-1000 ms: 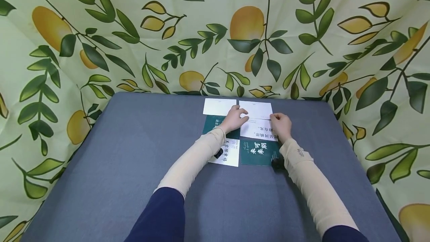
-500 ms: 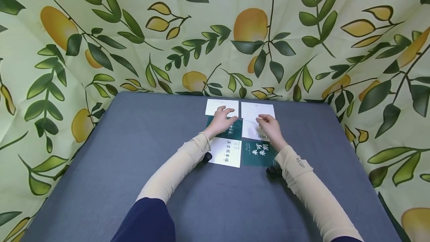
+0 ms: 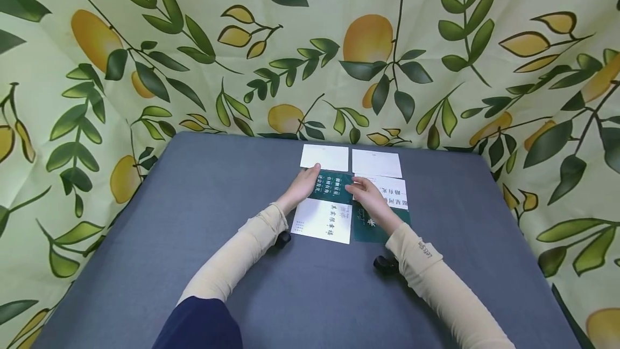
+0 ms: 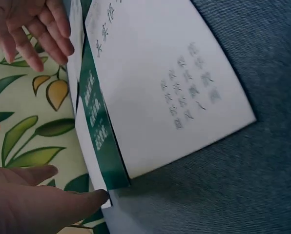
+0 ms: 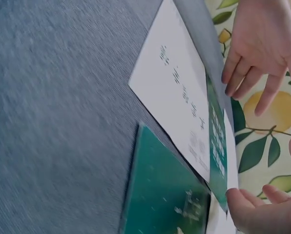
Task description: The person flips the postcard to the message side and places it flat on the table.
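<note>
Six postcard-like cards, several of them printed, lie in two columns. My left hand (image 3: pixel 301 185) is at the left edge of the green card with white writing (image 3: pixel 334 186), fingers fairly straight. Over the right column, my right hand (image 3: pixel 372 198) reaches in with its fingertips near that card's right edge. It partly covers a white lettered card (image 3: pixel 394 190) and a second green card (image 3: pixel 373 229). Nearer me, below the first green card, lies a white card with dark writing (image 3: pixel 322 220). Both wrist views show relaxed, spread fingers; contact with the card cannot be told.
Two mostly blank white cards, one on the left (image 3: pixel 324 156) and one on the right (image 3: pixel 377 163), form the far row. Grey-blue cloth (image 3: pixel 218 187) covers the table. A fruit-and-leaf patterned curtain (image 3: pixel 300 26) hangs behind its far edge.
Both hands have left the far right white card. My left hand has moved left and nearer me, to the middle green card. My right hand has moved left and nearer me as well.
</note>
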`<state>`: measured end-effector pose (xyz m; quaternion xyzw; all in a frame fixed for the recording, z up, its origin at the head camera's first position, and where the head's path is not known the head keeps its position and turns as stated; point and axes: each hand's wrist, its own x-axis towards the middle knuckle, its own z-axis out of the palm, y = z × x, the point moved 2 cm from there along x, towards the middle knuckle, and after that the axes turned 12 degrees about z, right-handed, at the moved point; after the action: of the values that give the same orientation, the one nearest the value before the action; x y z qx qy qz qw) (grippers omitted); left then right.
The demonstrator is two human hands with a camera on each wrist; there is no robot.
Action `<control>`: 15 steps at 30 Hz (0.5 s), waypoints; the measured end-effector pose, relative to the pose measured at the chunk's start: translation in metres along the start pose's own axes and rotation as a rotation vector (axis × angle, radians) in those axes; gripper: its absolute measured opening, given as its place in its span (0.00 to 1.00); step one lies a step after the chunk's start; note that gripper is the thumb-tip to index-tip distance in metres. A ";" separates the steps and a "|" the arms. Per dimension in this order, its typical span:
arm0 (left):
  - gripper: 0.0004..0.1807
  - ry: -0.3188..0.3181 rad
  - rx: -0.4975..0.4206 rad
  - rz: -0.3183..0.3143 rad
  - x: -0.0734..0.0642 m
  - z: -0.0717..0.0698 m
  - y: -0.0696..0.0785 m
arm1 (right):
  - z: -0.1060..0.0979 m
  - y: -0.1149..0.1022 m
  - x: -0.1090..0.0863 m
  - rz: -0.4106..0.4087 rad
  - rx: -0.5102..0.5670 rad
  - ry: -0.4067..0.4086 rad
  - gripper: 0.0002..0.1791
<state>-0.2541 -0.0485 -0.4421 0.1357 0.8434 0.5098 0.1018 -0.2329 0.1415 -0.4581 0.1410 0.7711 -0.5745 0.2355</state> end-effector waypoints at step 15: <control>0.44 0.078 -0.179 -0.130 -0.010 -0.012 -0.015 | 0.013 0.002 0.000 0.064 0.043 0.032 0.34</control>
<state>-0.2502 -0.0682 -0.4499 0.0514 0.8049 0.5801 0.1134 -0.2294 0.1298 -0.4625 0.1800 0.7573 -0.5808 0.2384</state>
